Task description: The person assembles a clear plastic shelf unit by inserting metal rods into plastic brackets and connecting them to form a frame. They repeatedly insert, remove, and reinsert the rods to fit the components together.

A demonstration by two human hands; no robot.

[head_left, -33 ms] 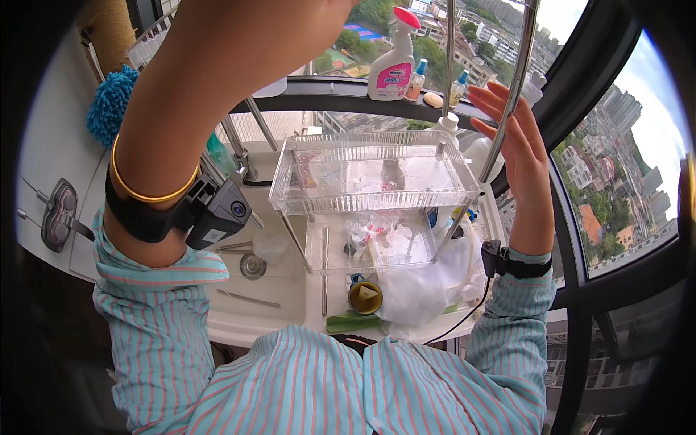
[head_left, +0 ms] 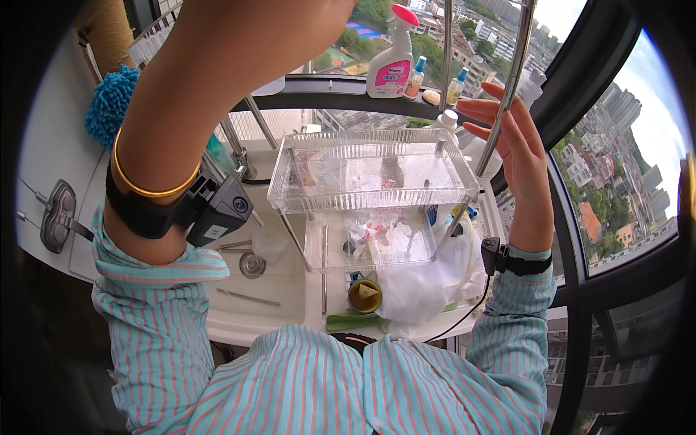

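The person's left forearm stretches up across the far left, and its hand runs out of sight past the top edge, so I cannot tell what those fingers are doing. The right hand is raised on the right beside a slanting metal post of the clear rack; its fingers are parted and loosely bent on both sides of the post, not closed round it, and whether they touch it I cannot tell. The rack stands in the middle, its ribbed upper tier above a lower tray, over the right part of a white sink unit. On the near side a whitish plastic bag bunches beside a yellowish cup. On the far ledge stands a white spray bottle with a red top
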